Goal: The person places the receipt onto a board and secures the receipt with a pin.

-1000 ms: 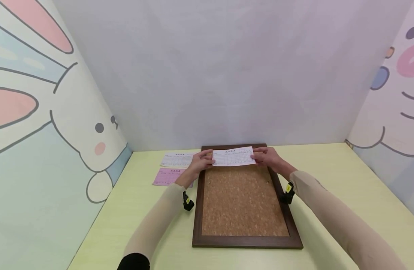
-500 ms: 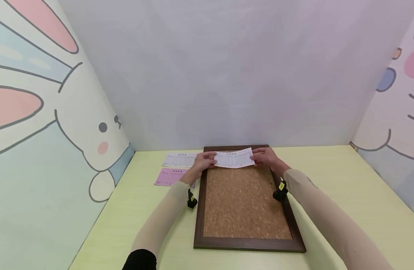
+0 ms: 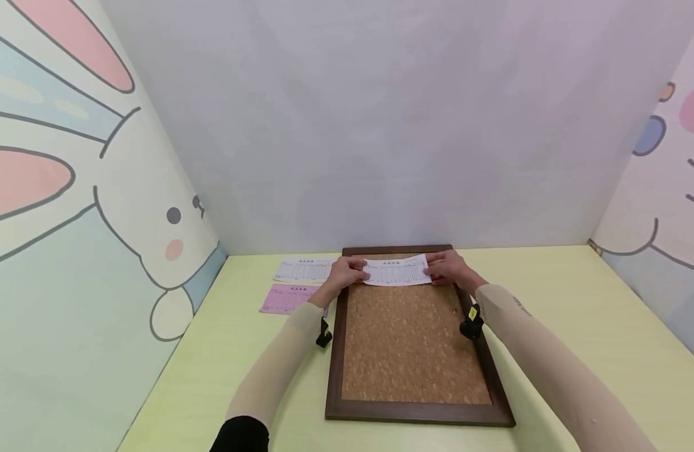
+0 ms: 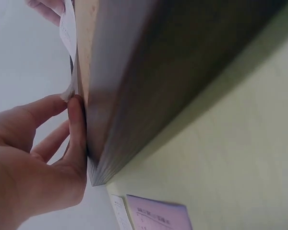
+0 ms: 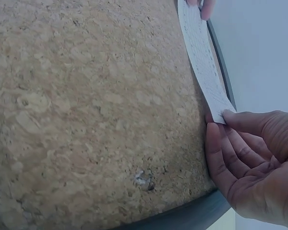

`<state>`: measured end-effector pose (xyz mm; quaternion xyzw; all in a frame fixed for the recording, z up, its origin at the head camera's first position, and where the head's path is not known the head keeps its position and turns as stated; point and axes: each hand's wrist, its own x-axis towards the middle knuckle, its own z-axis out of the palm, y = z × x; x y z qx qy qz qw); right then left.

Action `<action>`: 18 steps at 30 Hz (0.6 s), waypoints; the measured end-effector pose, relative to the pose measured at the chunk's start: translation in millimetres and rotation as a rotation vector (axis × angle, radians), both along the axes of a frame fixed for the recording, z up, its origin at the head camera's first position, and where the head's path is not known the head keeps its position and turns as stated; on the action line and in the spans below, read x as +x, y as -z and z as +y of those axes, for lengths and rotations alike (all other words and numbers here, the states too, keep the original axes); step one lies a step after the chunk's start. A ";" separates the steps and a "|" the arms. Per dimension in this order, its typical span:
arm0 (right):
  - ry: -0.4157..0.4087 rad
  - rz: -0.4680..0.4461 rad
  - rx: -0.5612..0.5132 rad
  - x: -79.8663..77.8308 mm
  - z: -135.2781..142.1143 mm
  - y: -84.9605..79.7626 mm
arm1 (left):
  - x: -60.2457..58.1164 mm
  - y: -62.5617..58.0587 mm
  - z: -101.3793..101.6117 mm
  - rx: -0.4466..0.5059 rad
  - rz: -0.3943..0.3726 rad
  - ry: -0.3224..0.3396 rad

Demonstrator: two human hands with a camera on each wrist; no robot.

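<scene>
A white printed form slip (image 3: pixel 396 271) lies across the top of the cork board (image 3: pixel 411 351), close to its surface. My left hand (image 3: pixel 347 274) pinches the slip's left end between thumb and fingers, over the board's left frame edge. At the other end my right hand (image 3: pixel 450 267) pinches the slip's right edge. In the right wrist view, thumb and fingertips meet on the corner of the slip (image 5: pixel 201 62), with the fingers touching the cork. The left wrist view shows the left hand (image 4: pixel 48 158) beside the dark wooden frame (image 4: pixel 115 86).
Left of the board, a second white slip (image 3: pixel 303 270) and a pink slip (image 3: pixel 287 298) lie on the pale yellow table (image 3: pixel 211 376). A grey wall (image 3: pixel 392 125) rises behind the board. Side panels with cartoon animals (image 3: pixel 120 251) flank the table.
Both hands have lowered the white slip slightly toward the board's upper part, and it looks flatter. The head view has shifted a little. Both ends have stayed pinched.
</scene>
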<state>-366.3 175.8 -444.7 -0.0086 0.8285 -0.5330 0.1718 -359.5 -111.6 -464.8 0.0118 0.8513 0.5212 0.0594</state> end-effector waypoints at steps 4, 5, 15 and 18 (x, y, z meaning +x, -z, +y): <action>-0.020 0.001 0.026 1.9 3.1 -4.5 | -0.6 -3.0 0.9 -0.041 0.031 0.026; -0.024 0.000 0.029 2.4 3.7 -5.7 | -0.6 -3.6 0.9 -0.057 0.043 0.033; -0.089 -0.024 0.048 1.8 9.7 -10.3 | -2.0 -2.7 -3.1 -0.147 0.074 0.061; -0.124 -0.014 0.086 1.6 14.3 -10.3 | -1.9 -3.2 -4.5 -0.138 0.054 0.078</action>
